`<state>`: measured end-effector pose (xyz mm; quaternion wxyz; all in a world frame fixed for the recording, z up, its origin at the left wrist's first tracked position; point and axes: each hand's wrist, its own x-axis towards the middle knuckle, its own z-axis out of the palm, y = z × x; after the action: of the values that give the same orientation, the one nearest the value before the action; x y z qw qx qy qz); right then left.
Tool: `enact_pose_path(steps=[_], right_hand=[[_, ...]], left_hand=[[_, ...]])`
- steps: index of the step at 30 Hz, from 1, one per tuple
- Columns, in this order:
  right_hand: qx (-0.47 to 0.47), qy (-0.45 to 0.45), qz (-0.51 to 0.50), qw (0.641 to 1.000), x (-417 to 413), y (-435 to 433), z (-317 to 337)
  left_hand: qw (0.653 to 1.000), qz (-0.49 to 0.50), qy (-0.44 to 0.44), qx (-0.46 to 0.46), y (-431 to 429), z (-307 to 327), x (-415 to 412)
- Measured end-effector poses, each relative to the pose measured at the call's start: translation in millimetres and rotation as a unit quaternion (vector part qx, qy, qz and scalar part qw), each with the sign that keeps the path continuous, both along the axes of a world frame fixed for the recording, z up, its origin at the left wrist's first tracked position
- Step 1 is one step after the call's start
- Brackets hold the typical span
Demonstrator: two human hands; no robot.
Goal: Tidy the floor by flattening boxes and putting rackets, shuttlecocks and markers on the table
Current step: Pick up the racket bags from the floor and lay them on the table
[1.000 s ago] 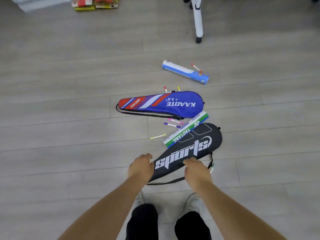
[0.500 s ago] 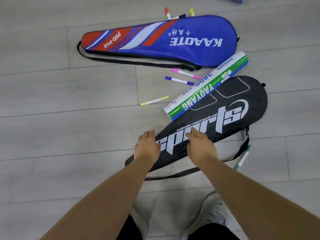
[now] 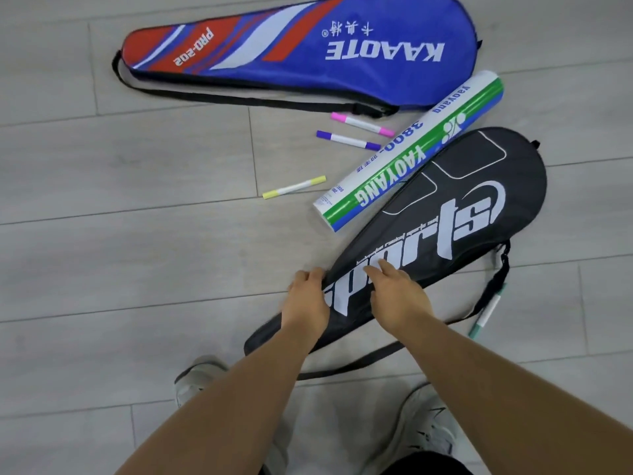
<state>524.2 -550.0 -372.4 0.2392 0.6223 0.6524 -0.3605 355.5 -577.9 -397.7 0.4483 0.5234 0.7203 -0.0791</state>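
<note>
Left hand [image 3: 306, 299] has dropped onto handle-end edge of black racket bag [image 3: 445, 217], fingers curled, grip unclear. Right hand [image 3: 399, 299] now flat on bag's print, fingers straight. Bag still on floor [image 3: 137, 252]; lift looks imminent.

Grey floor [image 3: 137, 252], blue cover [image 3: 308, 49], black cover [image 3: 462, 207], shuttlecock tube [image 3: 411, 152], markers [image 3: 294, 187]
</note>
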Motion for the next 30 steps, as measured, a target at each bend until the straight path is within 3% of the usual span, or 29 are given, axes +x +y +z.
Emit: enact_pose_path(steps=[7,14,23,30], right_hand=[[0.042,-0.047,0.007,0.998,15.4,9.7,68.0],[0.218,-0.098,0.014,0.971,31.9,34.4,167.5],[0.186,-0.144,0.078,0.969,24.6,78.1,273.5],[0.199,-0.145,0.088,0.965,-26.8,92.7,347.8]], left_hand=[[0.999,-0.027,-0.043,0.006,0.9,73.1,22.5],[0.99,-0.125,-0.026,0.06,32.8,162.7,16.1],[0.974,-0.202,-0.042,0.096,66.5,267.3,-38.6],[0.968,-0.208,0.032,0.14,87.0,335.5,-101.8]])
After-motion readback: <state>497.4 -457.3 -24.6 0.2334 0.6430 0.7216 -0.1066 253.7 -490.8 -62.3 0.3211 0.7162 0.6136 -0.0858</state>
